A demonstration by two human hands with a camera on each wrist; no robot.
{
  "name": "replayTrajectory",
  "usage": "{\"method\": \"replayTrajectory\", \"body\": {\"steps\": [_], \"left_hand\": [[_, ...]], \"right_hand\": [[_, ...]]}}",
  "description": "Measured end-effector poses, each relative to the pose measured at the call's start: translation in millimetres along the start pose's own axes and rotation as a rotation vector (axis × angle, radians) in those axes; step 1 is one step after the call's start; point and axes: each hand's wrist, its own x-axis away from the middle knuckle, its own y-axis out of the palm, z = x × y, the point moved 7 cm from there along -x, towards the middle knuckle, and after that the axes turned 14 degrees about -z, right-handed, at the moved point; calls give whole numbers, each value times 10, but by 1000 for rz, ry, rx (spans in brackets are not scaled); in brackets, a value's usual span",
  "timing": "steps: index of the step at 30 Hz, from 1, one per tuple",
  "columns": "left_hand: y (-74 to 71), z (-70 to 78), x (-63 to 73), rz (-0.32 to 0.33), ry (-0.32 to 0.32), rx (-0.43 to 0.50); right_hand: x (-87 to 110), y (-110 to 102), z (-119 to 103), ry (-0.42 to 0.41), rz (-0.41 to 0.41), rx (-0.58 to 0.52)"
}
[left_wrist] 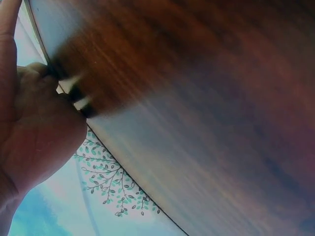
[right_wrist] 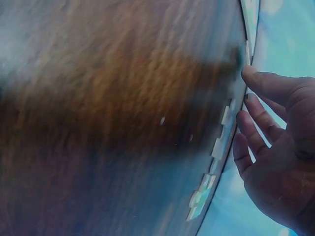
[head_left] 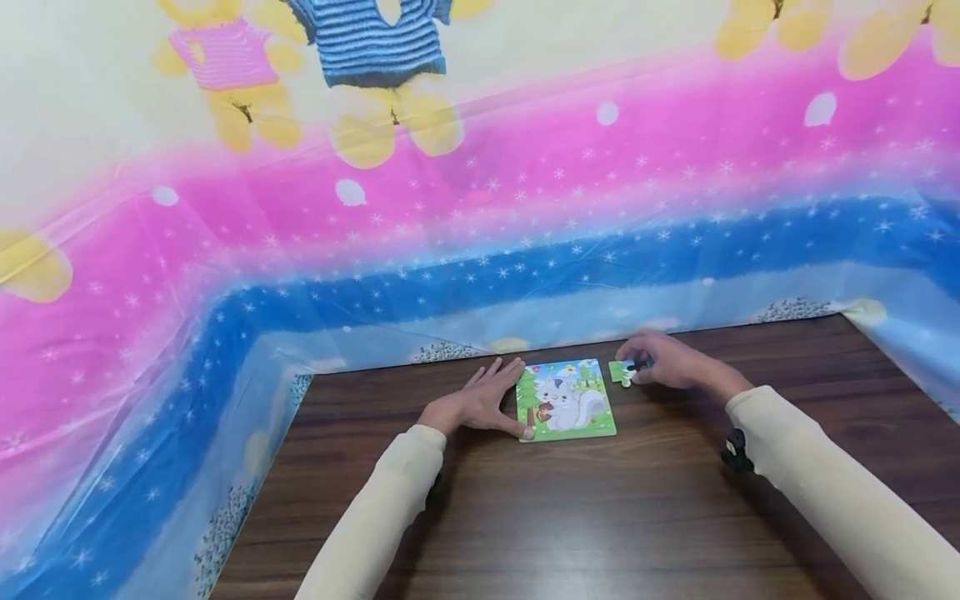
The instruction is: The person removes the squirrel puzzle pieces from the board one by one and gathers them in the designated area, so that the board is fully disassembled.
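Note:
A square picture board (head_left: 564, 400) with a white squirrel among green trees lies near the table's back edge. Along its left side my left hand (head_left: 483, 400) rests with fingers spread, the thumb at the lower left corner and the fingers toward the upper left. My right hand (head_left: 667, 360), just right of the board, pinches a small green-and-white puzzle piece (head_left: 619, 372) between thumb and index finger. In the right wrist view the thumb (right_wrist: 268, 84) hides most of the index finger, and the other fingers curve loosely.
Several flat pieces (right_wrist: 201, 197) lie along the table's back edge beside my right hand. The dark wooden table (head_left: 570, 517) meets a printed cloth (head_left: 525, 283) that hangs behind and at the sides. A dark wrist device (head_left: 737, 451) sits under the right sleeve.

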Motion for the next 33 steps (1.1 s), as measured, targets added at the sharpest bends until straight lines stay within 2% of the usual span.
{"method": "replayTrajectory", "body": {"steps": [5,11,19,27,33], "left_hand": [[21,-14,-10,-2,-1,5],[40,-20,-31,-5,5,0],[35,-21,-26,-2,-4,-8],[20,-28,-28,-4,-1,-8],[10,-40,-25,-3,2,-2]], "right_hand": [[-5,34,37,19,0,25],[4,15,63,85,32,93],[-21,-17,77,120,41,118],[-3,-44,78,88,54,93],[115,-127,160,58,116,75]]}}
